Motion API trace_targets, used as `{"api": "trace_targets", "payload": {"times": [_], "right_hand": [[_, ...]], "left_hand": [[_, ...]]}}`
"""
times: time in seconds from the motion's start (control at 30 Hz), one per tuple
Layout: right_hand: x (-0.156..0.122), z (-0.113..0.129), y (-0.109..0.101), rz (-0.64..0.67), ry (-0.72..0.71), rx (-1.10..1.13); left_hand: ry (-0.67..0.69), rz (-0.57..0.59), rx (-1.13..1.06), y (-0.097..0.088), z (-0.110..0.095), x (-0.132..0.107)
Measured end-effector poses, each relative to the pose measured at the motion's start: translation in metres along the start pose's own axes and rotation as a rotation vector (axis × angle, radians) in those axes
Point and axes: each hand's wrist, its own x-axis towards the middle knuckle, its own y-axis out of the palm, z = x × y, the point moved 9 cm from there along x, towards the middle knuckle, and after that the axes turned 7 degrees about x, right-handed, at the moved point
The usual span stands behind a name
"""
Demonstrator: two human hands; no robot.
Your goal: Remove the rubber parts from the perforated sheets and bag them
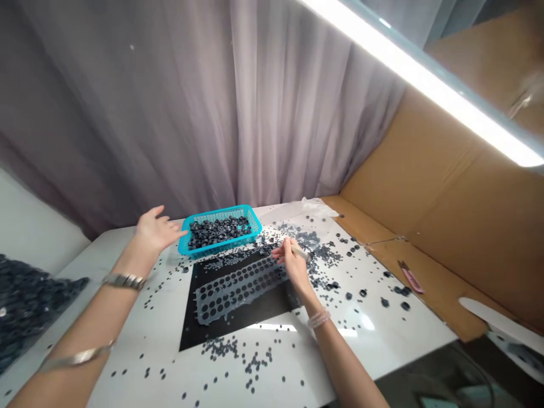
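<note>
Two hands work: left hand (155, 231) open beside the basket (221, 229); right hand (291, 262) pinches a tool (302, 253) over the sheet's (238, 289) far-right end.

Head cam, fwd-down over table (374, 340), mid-range, single view.
</note>
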Motion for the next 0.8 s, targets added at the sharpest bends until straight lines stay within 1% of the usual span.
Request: {"api": "trace_targets", "payload": {"times": [0.07,0.13,0.17,0.2,0.23,0.27,0.3,0.33,0.37,0.43,0.53,0.63,0.8], "right_hand": [[-0.002,0.009,-0.032,-0.004,-0.034,-0.151],[-0.003,0.017,-0.062,-0.017,-0.068,-0.309],[-0.004,0.020,-0.073,-0.023,-0.081,-0.383],[-0.004,0.021,-0.081,-0.019,-0.090,-0.451],[-0.004,0.021,-0.085,-0.006,-0.098,-0.510],[-0.005,0.020,-0.085,0.016,-0.105,-0.563],[-0.005,0.018,-0.082,0.043,-0.111,-0.608],[-0.007,0.015,-0.076,0.070,-0.118,-0.647],[-0.008,0.012,-0.070,0.090,-0.124,-0.682],[-0.012,0.005,-0.057,0.104,-0.134,-0.739],[-0.016,-0.004,-0.046,0.087,-0.137,-0.785],[-0.016,-0.007,-0.044,0.074,-0.136,-0.782],[-0.013,-0.002,-0.052,0.070,-0.129,-0.683]], "left_hand": [[0.116,-0.062,0.033,-0.024,0.008,-0.027],[0.205,-0.109,0.057,-0.042,0.031,-0.058],[0.249,-0.114,0.099,-0.047,0.046,-0.073],[0.290,-0.132,0.330,-0.048,0.062,-0.086],[0.303,-0.151,0.598,-0.047,0.081,-0.097],[0.270,-0.164,0.867,-0.045,0.103,-0.103],[0.250,-0.149,1.093,-0.040,0.124,-0.106],[0.260,-0.168,1.259,-0.038,0.139,-0.107],[0.262,-0.182,1.374,-0.036,0.152,-0.105],[0.274,-0.196,1.525,-0.031,0.170,-0.097],[0.294,-0.224,1.632,-0.029,0.180,-0.082],[0.318,-0.210,1.567,-0.026,0.181,-0.074],[0.359,-0.157,1.456,-0.018,0.176,-0.067]]}}
